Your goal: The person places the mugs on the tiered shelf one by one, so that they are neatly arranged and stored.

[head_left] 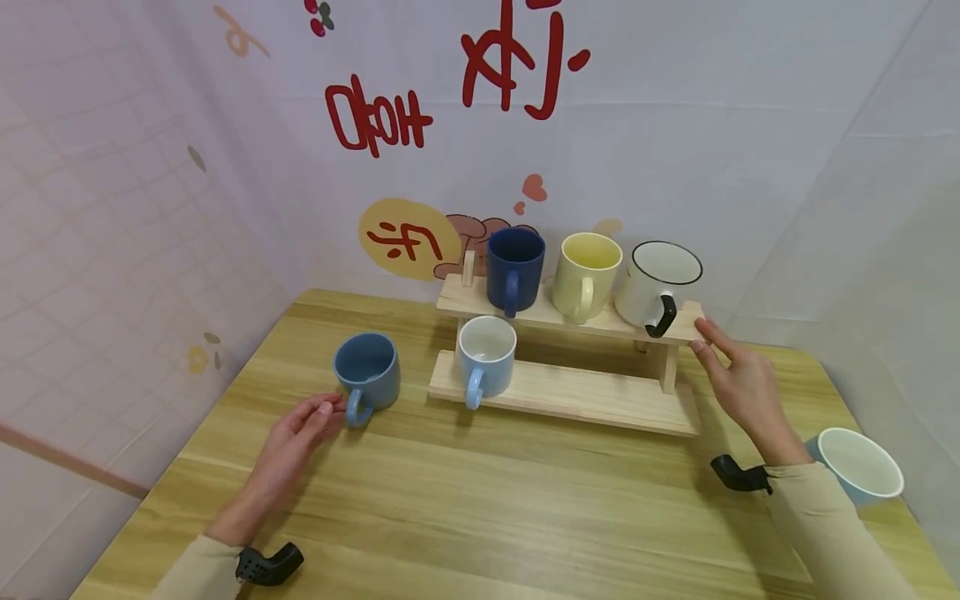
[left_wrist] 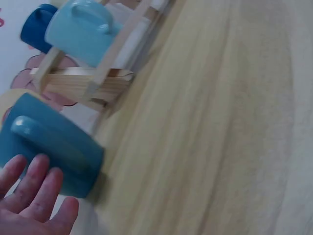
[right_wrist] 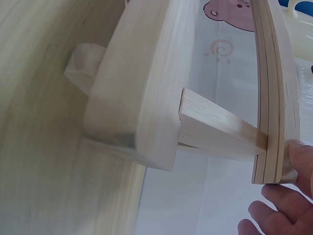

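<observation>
A two-tier wooden rack (head_left: 600, 392) stands on the table, seen from its end in the right wrist view. My right hand (head_left: 742, 387) grips the right end of its upper board (right_wrist: 276, 98), with the thumb against the board and a finger at its end. A greyish-blue mug (head_left: 378, 371) stands on the table left of the rack. My left hand (head_left: 296, 437) is beside its handle (left_wrist: 49, 139), fingers (left_wrist: 46, 196) loosely extended and not curled round it; whether they touch it I cannot tell.
On the upper board stand a dark blue mug (head_left: 516, 271), a pale yellow mug (head_left: 585, 279) and a white mug (head_left: 648, 287) with black rim and handle. A light blue mug (head_left: 491, 358) sits at the lower board's left. Another pale blue mug (head_left: 855, 467) is behind my right forearm.
</observation>
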### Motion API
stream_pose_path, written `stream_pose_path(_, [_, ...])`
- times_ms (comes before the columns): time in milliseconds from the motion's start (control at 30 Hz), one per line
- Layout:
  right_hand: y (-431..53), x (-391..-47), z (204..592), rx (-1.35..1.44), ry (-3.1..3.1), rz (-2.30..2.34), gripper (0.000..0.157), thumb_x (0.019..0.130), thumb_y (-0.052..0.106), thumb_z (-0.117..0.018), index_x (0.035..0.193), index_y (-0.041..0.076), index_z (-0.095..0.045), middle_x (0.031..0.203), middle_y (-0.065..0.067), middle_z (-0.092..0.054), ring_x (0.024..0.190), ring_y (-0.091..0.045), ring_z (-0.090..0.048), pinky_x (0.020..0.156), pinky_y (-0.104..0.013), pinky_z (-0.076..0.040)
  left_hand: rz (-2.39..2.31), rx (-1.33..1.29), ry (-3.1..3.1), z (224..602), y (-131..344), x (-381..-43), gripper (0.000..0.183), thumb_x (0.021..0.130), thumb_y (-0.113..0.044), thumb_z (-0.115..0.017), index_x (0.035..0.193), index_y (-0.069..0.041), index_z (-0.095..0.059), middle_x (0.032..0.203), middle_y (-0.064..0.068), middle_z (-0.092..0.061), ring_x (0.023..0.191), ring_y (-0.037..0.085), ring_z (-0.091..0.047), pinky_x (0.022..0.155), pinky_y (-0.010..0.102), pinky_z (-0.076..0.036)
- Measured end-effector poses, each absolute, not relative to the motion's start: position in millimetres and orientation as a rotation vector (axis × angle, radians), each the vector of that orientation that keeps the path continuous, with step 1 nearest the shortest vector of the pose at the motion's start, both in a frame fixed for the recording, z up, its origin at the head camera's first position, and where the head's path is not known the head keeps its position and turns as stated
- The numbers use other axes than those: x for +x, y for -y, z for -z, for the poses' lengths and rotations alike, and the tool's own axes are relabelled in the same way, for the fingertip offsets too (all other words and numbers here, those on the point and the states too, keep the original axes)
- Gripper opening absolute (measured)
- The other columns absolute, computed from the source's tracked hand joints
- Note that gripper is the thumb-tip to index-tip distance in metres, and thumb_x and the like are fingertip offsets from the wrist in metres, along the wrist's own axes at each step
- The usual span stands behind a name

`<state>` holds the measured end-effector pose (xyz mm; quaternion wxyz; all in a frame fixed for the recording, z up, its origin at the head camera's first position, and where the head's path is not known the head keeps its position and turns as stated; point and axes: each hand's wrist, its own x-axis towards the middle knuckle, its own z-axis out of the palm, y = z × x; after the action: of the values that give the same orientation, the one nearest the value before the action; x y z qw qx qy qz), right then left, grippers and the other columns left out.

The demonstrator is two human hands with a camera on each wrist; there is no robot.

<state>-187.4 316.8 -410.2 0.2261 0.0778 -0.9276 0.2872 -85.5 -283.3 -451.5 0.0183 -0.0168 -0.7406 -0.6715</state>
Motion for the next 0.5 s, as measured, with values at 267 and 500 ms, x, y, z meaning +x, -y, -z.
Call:
stream_pose_path(267, [-317.7, -188.2, 411.8, 0.221, 2.547, -0.785, 0.042, 0.108, 0.023, -0.059, 0.146, 0.006, -0.059, 0.146, -0.019, -0.056, 0.088, -0.047, -0.064, 0.071, -0.050, -0.044, 1.915, 0.011, 2.540, 452.3, 274.3, -91.8, 0.045, 0.110, -0.031, -0.054, 0.135, 0.006, -0.063, 0.127, 0.016, -0.071, 0.116, -0.005, -0.059, 0.096, 0.011, -0.043])
stream_pose_path(500, [-316.4, -187.3, 411.9, 0.217, 2.554, -0.813, 0.043, 0.108, 0.023, -0.058, 0.147, 0.006, -0.058, 0.147, -0.019, -0.055, 0.108, -0.056, -0.063, 0.077, -0.060, -0.046, 1.916, -0.119, 2.556, 455.3, 272.4, -97.9, 0.045, 0.111, -0.031, -0.050, 0.133, 0.005, -0.065, 0.125, 0.018, -0.072, 0.122, -0.004, -0.057, 0.101, 0.011, -0.041])
